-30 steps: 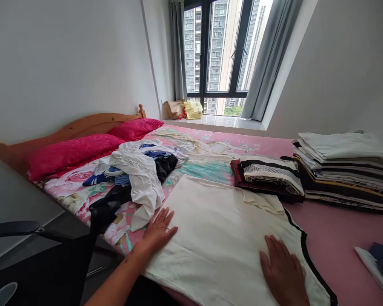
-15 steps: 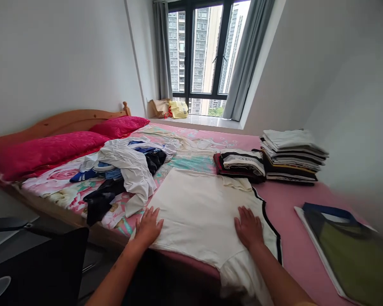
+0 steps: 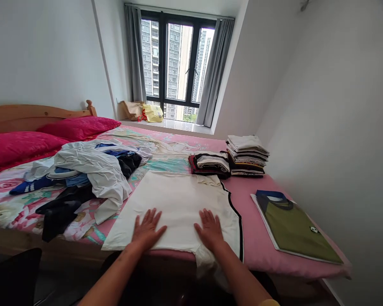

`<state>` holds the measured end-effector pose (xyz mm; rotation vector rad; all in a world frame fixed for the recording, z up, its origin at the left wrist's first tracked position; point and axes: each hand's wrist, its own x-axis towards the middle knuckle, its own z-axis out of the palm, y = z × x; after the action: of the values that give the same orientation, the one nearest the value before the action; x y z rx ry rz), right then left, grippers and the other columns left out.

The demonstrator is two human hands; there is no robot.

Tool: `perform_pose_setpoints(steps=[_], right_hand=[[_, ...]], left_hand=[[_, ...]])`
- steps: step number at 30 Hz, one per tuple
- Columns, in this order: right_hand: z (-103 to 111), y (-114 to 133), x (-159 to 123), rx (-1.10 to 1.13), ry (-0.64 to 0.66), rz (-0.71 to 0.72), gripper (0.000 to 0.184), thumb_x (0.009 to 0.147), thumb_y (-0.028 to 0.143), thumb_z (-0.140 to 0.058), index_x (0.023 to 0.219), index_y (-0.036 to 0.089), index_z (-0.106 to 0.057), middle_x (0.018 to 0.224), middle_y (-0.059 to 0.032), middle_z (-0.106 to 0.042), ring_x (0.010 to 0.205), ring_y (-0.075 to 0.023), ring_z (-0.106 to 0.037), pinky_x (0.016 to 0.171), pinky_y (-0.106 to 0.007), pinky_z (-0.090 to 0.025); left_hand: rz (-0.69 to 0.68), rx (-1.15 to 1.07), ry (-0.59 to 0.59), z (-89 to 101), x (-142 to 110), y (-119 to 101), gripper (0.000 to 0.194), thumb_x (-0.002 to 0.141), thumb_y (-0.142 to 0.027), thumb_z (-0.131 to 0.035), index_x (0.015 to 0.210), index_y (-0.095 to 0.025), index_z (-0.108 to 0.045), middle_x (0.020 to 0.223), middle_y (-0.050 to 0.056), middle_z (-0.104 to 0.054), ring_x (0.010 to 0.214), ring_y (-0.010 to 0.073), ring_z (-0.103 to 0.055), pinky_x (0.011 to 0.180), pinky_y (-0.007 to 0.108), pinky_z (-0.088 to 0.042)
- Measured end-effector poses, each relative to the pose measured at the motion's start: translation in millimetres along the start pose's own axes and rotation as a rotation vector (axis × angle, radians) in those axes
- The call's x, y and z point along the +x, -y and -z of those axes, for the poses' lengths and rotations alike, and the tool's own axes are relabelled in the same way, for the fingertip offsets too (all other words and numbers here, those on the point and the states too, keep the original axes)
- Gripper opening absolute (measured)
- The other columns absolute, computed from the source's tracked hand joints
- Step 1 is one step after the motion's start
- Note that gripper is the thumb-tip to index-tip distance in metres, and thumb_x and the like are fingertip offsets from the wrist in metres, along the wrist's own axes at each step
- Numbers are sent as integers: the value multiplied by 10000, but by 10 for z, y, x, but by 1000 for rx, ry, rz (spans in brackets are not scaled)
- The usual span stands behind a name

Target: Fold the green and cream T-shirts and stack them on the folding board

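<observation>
A cream shirt (image 3: 175,199) with black trim down its right side lies spread flat at the bed's near edge. One sleeve hangs over that edge, beneath my right forearm. My left hand (image 3: 147,229) rests flat on the lower left part of the cloth, fingers spread. On the lower right part, my right hand (image 3: 210,228) also presses down with its fingers apart. Neither hand grips the fabric. The other short sleeve (image 3: 208,180) lies flat at the shirt's far right corner.
Left of the shirt is a heap of crumpled clothes (image 3: 92,163). Behind it on the right stand a low folded pile (image 3: 210,163) and a taller stack of folded clothes (image 3: 247,155). A folded olive shirt (image 3: 296,225) lies at the right of the pink-sheeted bed (image 3: 258,255).
Both hands now lie closer together on the shirt; the left one has slid inward from the cloth's left edge. The view has turned to the right, showing the whole olive shirt.
</observation>
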<state>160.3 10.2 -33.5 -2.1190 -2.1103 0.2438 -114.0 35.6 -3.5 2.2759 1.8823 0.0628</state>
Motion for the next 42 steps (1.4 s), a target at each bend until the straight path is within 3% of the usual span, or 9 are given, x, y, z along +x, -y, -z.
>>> perform_pose_setpoints(steps=[4, 7, 12, 19, 32, 36, 39, 40, 42], right_hand=[[87, -791, -280, -65, -55, -299, 669, 898, 567, -151, 1456, 198, -184, 1530, -53, -120, 1398, -218, -46, 1094, -507, -2], [145, -1024, -387, -55, -91, -387, 664, 903, 548, -148, 1455, 182, -186, 1526, -64, -135, 1395, -217, -58, 1093, -505, -44], [129, -990, -445, -19, -228, -396, 631, 909, 501, -225, 1430, 147, -266, 1509, -90, -190, 1385, -218, -98, 1099, -440, -62], [77, -1130, -508, 171, -556, -336, 453, 886, 302, -331, 1246, 85, -500, 1340, -142, -448, 1248, -211, -351, 1080, -351, -180], [-48, -1262, -475, 273, -717, -267, 292, 813, 207, -413, 998, 145, -631, 1132, -101, -585, 1093, -205, -470, 1016, -353, -307], [-65, -1279, -461, 291, -752, -251, 275, 801, 199, -435, 978, 153, -639, 1103, -100, -599, 1081, -211, -484, 1008, -367, -321], [-56, -1277, -460, 298, -772, -246, 264, 792, 194, -448, 969, 163, -641, 1098, -94, -603, 1071, -209, -493, 1001, -369, -328], [-50, -1274, -461, 300, -778, -247, 260, 789, 192, -450, 964, 166, -641, 1099, -93, -603, 1070, -208, -496, 999, -370, -330], [-40, -1269, -464, 303, -788, -248, 254, 786, 190, -453, 955, 170, -642, 1097, -91, -603, 1069, -207, -498, 995, -371, -332]], left_hand=[[218, 152, -117, -78, -198, 763, 690, 838, -573, -320, 1436, -232, -266, 1530, 39, -179, 1407, 235, -86, 1100, 519, -3], [294, 176, -218, -133, -289, 953, 645, 851, -525, -331, 1422, -226, -300, 1523, 34, -210, 1400, 228, -109, 1106, 497, -50], [359, 171, -342, -244, -355, 876, 598, 871, -462, -314, 1411, -205, -312, 1521, 45, -216, 1389, 221, -139, 1108, 486, -78], [318, 135, -432, -305, -325, 871, 613, 874, -500, -225, 1384, -188, -359, 1495, 72, -283, 1364, 257, -210, 1093, 511, -79], [261, -24, -704, -432, -358, 841, 583, 881, -475, -251, 1282, -130, -496, 1396, 156, -423, 1325, 300, -293, 1085, 535, -90], [238, -254, -848, -571, -537, 622, 584, 874, -465, -305, 1286, -86, -469, 1425, 200, -353, 1357, 333, -218, 1090, 533, -139], [356, -582, -919, -869, -803, 141, 681, 809, -508, -440, 1310, -48, -400, 1411, 239, -324, 1339, 340, -256, 1091, 481, -218], [421, -724, -858, -994, -902, -69, 711, 771, -517, -500, 1301, -55, -397, 1358, 236, -386, 1299, 343, -327, 1067, 474, -275], [472, -1054, -534, -1219, -1065, -507, 732, 725, -529, -551, 1263, -56, -399, 1253, 240, -472, 1167, 340, -484, 963, 460, -406]])
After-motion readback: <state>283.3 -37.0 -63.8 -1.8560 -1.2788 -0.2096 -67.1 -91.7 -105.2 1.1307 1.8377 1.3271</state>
